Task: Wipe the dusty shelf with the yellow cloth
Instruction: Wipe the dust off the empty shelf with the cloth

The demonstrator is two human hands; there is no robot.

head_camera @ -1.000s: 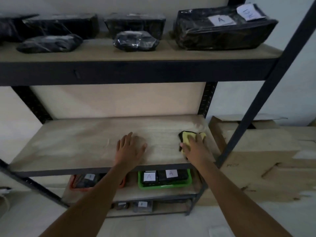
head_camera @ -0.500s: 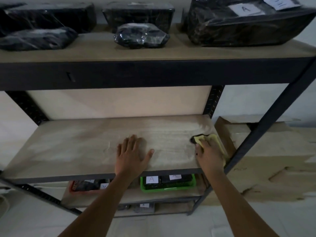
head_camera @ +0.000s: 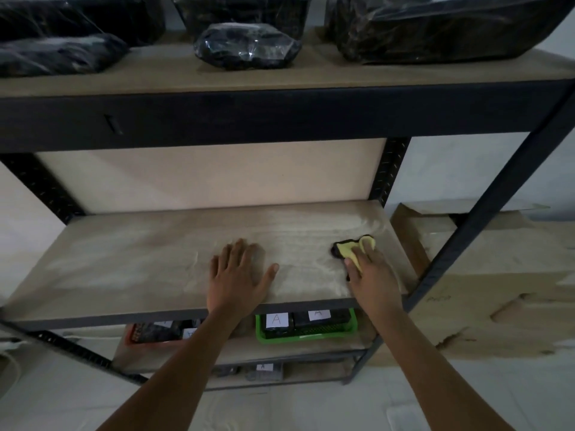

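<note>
Head view: the shelf is a pale board in a dark metal rack. The cloth lies bunched near the shelf's right edge, about midway between back and front, yellow with a dark border. The right hand lies on top of it, fingers pressing it to the board; whether they curl round it cannot be told. The left hand rests flat on the shelf near the front edge at mid-width, fingers spread, holding nothing.

Governing relation: the cloth sits directly under the right hand's fingers, protruding toward the back and left. The shelf's long axis runs left to right, and nearly all unwiped board appears to lie to the cloth's left. Judgement: the next stroke should travel leftward, and the left hand stands in that path.
</note>
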